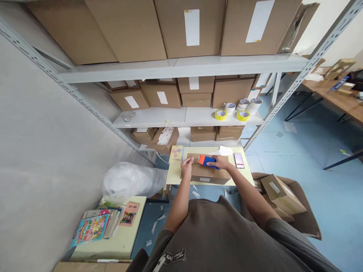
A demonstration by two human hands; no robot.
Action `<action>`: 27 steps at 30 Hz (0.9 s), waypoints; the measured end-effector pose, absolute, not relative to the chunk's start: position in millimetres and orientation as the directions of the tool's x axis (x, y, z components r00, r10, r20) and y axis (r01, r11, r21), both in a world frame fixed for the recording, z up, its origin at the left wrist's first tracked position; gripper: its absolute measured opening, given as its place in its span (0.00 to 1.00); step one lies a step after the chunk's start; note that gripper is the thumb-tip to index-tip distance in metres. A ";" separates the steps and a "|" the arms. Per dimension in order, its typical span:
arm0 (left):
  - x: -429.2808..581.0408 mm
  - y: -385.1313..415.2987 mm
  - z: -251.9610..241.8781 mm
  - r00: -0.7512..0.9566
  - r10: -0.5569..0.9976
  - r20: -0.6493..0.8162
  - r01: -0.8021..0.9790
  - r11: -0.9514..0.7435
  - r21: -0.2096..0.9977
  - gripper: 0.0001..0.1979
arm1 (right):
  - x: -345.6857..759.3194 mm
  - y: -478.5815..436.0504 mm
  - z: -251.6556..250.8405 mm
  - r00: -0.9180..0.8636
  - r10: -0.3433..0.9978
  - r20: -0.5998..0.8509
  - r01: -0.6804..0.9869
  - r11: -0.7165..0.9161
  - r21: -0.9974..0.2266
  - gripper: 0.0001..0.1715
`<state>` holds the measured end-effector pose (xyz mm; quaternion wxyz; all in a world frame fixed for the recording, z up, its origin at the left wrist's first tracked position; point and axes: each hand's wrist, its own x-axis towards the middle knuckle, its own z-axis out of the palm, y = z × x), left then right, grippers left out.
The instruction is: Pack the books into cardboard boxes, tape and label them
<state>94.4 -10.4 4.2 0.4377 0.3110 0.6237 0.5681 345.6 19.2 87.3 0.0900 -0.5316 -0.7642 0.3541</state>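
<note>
A closed cardboard box (204,173) lies on the small pale yellow table (247,177) in front of me, a white label on its near side. My right hand (220,162) is wrapped round a blue tape dispenser (209,160) with an orange front end, held just over the box top. My left hand (187,166) is at the box's left end, its thumb and fingers pinched together. Whatever lies between those fingertips is too small to make out. The dispenser's orange end points toward my left hand, with a short gap between them.
A phone (239,160) and white papers (225,151) lie right and behind the box; a yellow booklet (177,153) is left. Tape rolls (220,115) and boxes fill the shelf (170,119). A big carton (307,219) of boxes stands right, a plastic bag (127,181) left.
</note>
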 end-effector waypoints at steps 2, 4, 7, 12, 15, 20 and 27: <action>94.9 -11.4 1.0 -0.456 0.868 -0.194 -0.114 0.160 0.981 0.22 | 340.3 22.3 90.0 -0.413 0.875 -0.253 0.785 0.201 -0.586 0.37; 94.0 -9.8 0.3 -0.471 0.863 -0.185 -0.123 0.144 0.982 0.21 | 338.8 25.7 90.6 -0.426 0.864 -0.268 0.790 0.211 -0.576 0.37; 83.0 -4.2 3.5 -0.517 0.833 -0.195 -0.155 0.134 0.979 0.18 | 346.7 30.1 87.4 -0.442 0.854 -0.275 0.779 0.214 -0.589 0.37; 39.2 -0.1 9.0 -0.680 0.694 -0.238 -0.208 0.129 0.970 0.12 | 371.4 32.8 78.7 -0.382 0.871 -0.308 0.806 0.152 -0.572 0.38; 20.2 -1.9 6.0 -0.693 0.681 -0.234 -0.196 0.134 0.971 0.14 | 372.5 34.8 77.0 -0.375 0.865 -0.333 0.814 0.136 -0.564 0.38; 5.8 -3.4 -10.7 -0.651 0.699 -0.297 -0.220 0.201 0.955 0.23 | 354.7 39.5 81.7 -0.378 0.851 -0.365 0.826 0.131 -0.548 0.36; -4.9 -0.1 -43.9 -0.514 0.690 -0.510 -0.394 0.338 0.855 0.18 | 337.7 39.7 97.0 -0.350 0.842 -0.410 0.866 0.124 -0.485 0.38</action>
